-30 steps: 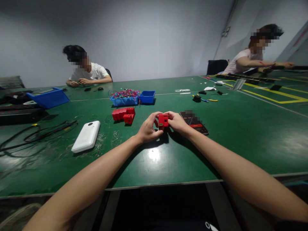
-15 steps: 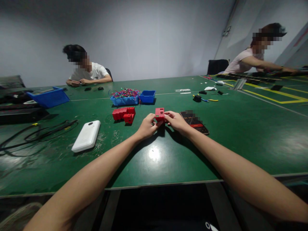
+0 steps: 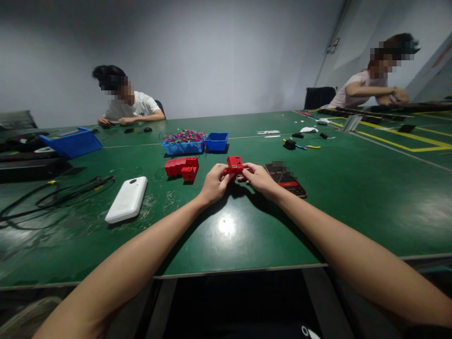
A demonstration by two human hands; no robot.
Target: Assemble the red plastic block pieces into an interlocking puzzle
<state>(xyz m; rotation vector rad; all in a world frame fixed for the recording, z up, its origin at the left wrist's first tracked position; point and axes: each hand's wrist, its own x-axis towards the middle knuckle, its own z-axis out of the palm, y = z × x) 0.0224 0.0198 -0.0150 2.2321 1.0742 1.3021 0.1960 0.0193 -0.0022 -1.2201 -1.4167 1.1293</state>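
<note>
A small red box [image 3: 235, 164] with a green terminal on its front side is held just above the green table [image 3: 226, 254]. My left hand [image 3: 216, 182] grips it from the left, fingers closed on its edge. From the right, the fingertips of my right hand [image 3: 257, 177] pinch its other side. More red boxes [image 3: 176, 166] stand together to the left of my hands. Beside my right hand lies a phone [image 3: 287, 180] with a lit screen, partly covered by that hand.
Behind my hands are a blue tray of coloured wires [image 3: 184, 147] and a smaller blue tray [image 3: 216, 142]. A white power bank [image 3: 127, 199], black cables [image 3: 52, 200] and a blue bin [image 3: 75, 142] are left. Pliers [image 3: 306, 147] lie back right. Two people sit across.
The red box has been tilted and turned in my hands, bringing its green terminal side into clearer view. The person at the right has drawn their hands in.
</note>
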